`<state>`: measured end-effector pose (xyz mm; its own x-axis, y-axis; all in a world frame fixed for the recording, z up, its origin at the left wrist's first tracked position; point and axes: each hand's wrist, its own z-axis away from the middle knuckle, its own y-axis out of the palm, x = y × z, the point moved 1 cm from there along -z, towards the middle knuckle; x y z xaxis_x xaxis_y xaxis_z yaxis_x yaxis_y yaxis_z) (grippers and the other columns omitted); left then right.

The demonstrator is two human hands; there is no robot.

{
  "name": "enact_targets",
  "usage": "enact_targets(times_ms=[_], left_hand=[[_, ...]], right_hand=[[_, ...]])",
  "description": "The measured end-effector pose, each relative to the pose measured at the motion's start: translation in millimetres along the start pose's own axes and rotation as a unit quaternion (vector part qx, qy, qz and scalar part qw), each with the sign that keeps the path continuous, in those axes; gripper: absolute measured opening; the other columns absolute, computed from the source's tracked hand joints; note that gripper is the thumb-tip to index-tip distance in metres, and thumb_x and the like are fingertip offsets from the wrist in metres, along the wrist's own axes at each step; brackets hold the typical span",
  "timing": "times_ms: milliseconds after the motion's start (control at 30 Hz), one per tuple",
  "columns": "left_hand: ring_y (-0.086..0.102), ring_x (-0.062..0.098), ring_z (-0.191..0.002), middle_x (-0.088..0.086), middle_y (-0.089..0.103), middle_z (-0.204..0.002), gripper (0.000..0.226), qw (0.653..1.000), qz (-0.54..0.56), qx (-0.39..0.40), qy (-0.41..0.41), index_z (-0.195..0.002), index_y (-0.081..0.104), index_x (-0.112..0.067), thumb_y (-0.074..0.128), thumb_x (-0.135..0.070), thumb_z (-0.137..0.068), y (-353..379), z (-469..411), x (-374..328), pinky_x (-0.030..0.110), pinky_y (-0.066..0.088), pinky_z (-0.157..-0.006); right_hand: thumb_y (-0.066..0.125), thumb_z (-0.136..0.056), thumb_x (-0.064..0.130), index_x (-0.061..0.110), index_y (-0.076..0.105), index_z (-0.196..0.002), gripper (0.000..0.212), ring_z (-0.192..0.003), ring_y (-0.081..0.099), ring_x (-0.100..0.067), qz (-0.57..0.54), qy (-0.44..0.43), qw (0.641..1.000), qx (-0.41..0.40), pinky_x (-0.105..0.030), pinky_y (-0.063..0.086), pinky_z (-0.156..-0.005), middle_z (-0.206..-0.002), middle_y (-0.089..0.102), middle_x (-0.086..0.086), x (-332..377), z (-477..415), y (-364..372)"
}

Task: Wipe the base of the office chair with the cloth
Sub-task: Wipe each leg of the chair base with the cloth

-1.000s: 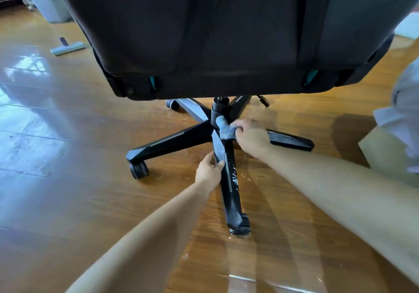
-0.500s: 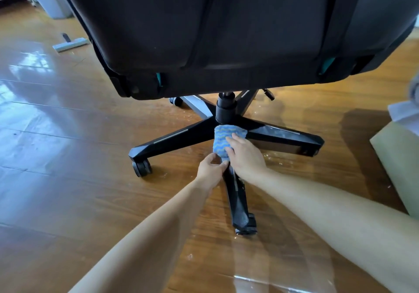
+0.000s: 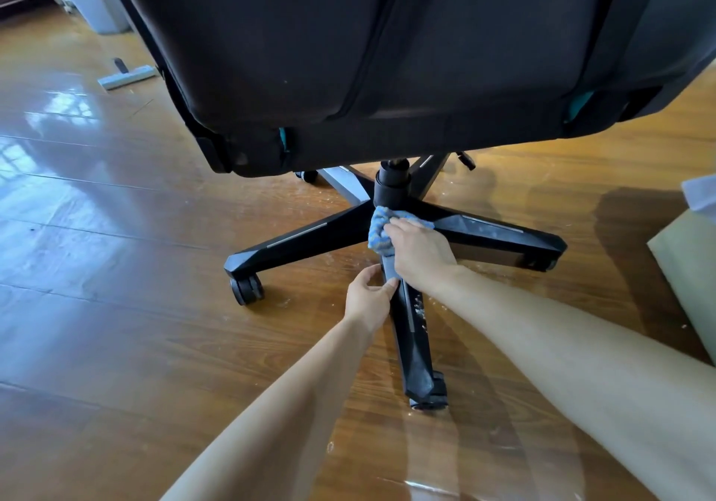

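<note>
Bright daylight pours in from the far left, and the glossy wooden floor (image 3: 116, 326) throws it back as white window glare there and as a thin streak near the bottom edge. The black chair back (image 3: 348, 43) stays dark, almost without detail. A soft shadow lies on the floor at the right. The wide lens bows the floorboards and stretches both forearms. Focus is sharp.

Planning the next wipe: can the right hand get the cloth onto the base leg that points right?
Probably yes. The right hand presses the cloth at the hub, right where that right-pointing leg starts, and nothing lies on the leg's top. The seat overhangs it, but with open space beneath.
</note>
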<state>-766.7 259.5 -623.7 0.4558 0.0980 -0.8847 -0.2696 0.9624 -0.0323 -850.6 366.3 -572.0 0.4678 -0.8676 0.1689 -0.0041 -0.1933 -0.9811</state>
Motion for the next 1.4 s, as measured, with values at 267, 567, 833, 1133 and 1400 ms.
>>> enact_targets(times_ms=[267, 567, 833, 1133, 1400], left_hand=[[0.072, 0.021, -0.104, 0.005, 0.076, -0.120, 0.049, 1.000, 0.012, 0.008, -0.002, -0.149, 0.056, -0.028, 0.071, -0.026, -0.102, -2.8, 1.0, -2.0, 0.047, 0.059, -0.104], [0.069, 0.026, -0.116, 0.011, 0.074, -0.120, 0.056, 1.000, 0.010, 0.015, -0.015, -0.154, 0.050, -0.024, 0.071, -0.028, -0.102, -2.3, 1.7, -0.9, 0.049, 0.053, -0.112], [0.075, 0.020, -0.106, 0.007, 0.079, -0.110, 0.048, 0.999, 0.044, 0.014, -0.025, -0.148, 0.056, -0.028, 0.071, -0.024, -0.102, -1.2, 4.6, -2.9, 0.044, 0.058, -0.105], [0.074, 0.034, -0.115, 0.019, 0.076, -0.122, 0.046, 0.998, 0.049, 0.013, -0.025, -0.146, 0.059, -0.029, 0.071, -0.026, -0.102, -2.6, -1.1, 4.5, 0.051, 0.059, -0.103], [0.070, 0.018, -0.090, 0.005, 0.076, -0.099, 0.049, 0.999, 0.041, 0.014, -0.029, -0.151, 0.055, -0.030, 0.069, -0.027, -0.104, -1.8, -0.1, 3.8, 0.045, 0.062, -0.098]], right_hand=[[0.062, -0.091, 0.012, 0.016, 0.061, -0.127, 0.036, -0.110, 0.059, -0.027, 0.023, 0.002, 1.000, -0.012, -0.034, 0.043, -0.071, -0.127, 0.055, -0.002, 9.3, -5.3, -13.8], [0.062, -0.088, 0.014, 0.021, 0.054, -0.145, 0.058, -0.138, 0.050, -0.020, -0.013, -0.010, 1.000, -0.007, -0.041, 0.054, -0.093, -0.155, 0.048, 0.006, -2.0, 11.1, 10.1], [0.048, -0.100, 0.008, 0.022, 0.065, -0.135, 0.042, -0.128, 0.056, -0.020, -0.115, 0.016, 0.993, -0.025, -0.041, 0.053, -0.097, -0.152, 0.044, 0.009, -14.6, -0.4, -6.0], [0.053, -0.102, 0.012, 0.020, 0.065, -0.139, 0.040, -0.134, 0.053, -0.013, -0.171, 0.043, 0.979, -0.099, -0.026, 0.040, -0.109, -0.142, 0.063, 0.006, -15.9, 59.3, 12.1], [0.050, -0.099, 0.009, 0.015, 0.072, -0.126, 0.036, -0.117, 0.063, -0.032, -0.129, 0.078, 0.987, -0.060, -0.043, 0.054, -0.095, -0.129, 0.071, -0.004, -26.6, 25.7, -3.5]])
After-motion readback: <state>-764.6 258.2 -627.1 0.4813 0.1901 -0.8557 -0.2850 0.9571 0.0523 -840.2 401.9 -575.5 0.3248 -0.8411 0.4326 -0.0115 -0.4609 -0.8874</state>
